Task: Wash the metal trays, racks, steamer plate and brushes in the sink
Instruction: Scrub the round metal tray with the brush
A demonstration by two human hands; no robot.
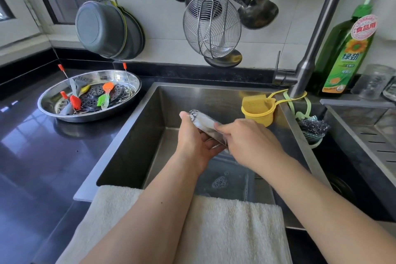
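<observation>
Two bare forearms, no sleeves in view; the left hand (198,141) and right hand (250,141) wear no gloves, rings or watch

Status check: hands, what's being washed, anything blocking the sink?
Both hands, left and right, grip a small metal tray over the sink. Brushes wait in round tray. Nothing blocking.

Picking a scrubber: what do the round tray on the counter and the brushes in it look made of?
Round tray: looks like polished stainless steel, given its mirror-bright silver reflections. Brushes: bright orange, red and green heads suggest silicone or plastic; I can't tell which.
</observation>
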